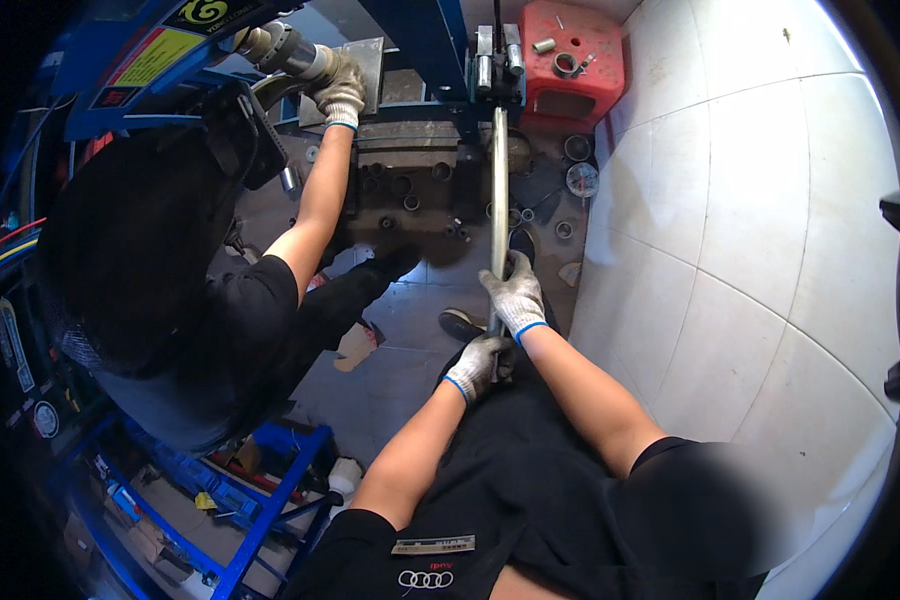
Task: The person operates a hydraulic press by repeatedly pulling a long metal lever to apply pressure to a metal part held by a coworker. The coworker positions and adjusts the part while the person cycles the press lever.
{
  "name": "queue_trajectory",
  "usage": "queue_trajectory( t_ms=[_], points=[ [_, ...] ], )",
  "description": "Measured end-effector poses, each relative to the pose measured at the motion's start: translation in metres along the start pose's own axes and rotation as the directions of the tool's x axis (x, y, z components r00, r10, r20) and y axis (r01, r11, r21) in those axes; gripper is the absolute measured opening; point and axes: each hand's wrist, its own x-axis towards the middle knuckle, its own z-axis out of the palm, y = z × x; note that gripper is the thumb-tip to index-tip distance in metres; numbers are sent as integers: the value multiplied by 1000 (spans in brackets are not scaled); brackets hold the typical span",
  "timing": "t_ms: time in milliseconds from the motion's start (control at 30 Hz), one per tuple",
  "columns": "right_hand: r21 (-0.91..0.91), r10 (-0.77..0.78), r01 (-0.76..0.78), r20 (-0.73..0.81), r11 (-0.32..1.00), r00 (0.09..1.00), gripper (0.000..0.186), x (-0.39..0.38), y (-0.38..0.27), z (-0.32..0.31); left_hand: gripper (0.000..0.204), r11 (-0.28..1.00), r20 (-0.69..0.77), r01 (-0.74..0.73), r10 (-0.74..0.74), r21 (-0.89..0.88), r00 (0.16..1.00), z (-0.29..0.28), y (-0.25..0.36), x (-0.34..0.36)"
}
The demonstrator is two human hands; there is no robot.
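Metal bar [500, 190] right of yellow label [154, 57]

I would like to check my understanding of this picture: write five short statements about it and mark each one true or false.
1. The person's left hand and right hand both hold the long, shiny metal bar. True.
2. The left hand is farther up the bar than the right hand. False: the right hand is farther up.
3. The red plastic stool stands left of the bar. False: it stands to the right.
4. A small, round metal ring sits on the stool. True.
5. The co-worker's hand is bare. False: it wears a whitish knit glove.
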Motion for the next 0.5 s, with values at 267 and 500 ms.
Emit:
queue_trajectory(
  t_ms=[267, 500],
  points=[
    [50, 63, -64, 21, 997, 998, 67, -4, -14, -3, 34, 922, 512, 301, -140, -246, 847, -14, 12, -13],
    [87, 51, -52, 13, 995, 999, 66, -9, -16, -3, 33, 958, 485, 235, -130, -163, 865, -18, 16, -15]
  ],
)
